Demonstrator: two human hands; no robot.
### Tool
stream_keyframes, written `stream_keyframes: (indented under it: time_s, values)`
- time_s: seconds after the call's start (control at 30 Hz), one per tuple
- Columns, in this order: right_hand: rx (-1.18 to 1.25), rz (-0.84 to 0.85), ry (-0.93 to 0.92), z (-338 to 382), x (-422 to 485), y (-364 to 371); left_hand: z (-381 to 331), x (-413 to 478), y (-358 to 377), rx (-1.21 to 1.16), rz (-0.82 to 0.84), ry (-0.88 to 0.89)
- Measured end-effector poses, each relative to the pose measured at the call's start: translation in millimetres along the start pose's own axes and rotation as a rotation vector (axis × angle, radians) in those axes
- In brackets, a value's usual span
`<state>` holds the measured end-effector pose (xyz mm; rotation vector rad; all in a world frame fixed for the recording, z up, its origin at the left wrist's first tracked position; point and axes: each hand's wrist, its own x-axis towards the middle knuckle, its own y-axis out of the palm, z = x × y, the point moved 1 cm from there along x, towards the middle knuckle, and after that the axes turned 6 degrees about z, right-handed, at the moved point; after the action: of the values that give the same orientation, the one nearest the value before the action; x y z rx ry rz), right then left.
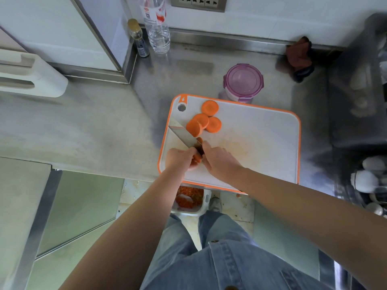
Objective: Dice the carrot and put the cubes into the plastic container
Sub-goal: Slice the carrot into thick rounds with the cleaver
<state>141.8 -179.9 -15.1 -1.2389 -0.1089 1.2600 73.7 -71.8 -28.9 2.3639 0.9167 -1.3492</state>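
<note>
A white cutting board (251, 143) with an orange rim lies on the steel counter. Several round carrot slices (204, 122) lie at its far left corner. My left hand (178, 158) grips a carrot stub (195, 161) at the board's near left. My right hand (219, 162) holds the dark handle of a knife (182, 135), whose blade points up and left across the stub. The plastic container (243, 80), with a purple lid clipped on, stands just behind the board.
A water bottle (158, 28) and a small dark bottle (139, 40) stand at the back wall. A dark cloth (299, 57) lies at the back right. Dishes fill a rack (368, 178) on the right. A floor bin (189, 198) holds carrot scraps.
</note>
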Motion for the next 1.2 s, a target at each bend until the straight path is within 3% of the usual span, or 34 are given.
stream_keyframes:
  time_s: [0.17,0.43,0.63,1.2]
  values:
    - [0.05,-0.003,0.034,5,4,-10,3,-6,-1,-0.054,0.002,-0.001]
    - [0.113,-0.14,0.003,-6,-22,-32,14,-7,-1,-0.13,-0.04,0.066]
    - [0.062,-0.068,-0.013,-1,-38,-37,20,-14,7,-0.158,-0.08,0.139]
    - [0.09,-0.021,0.034,1,-54,-34,23,-15,12,0.043,-0.15,0.196]
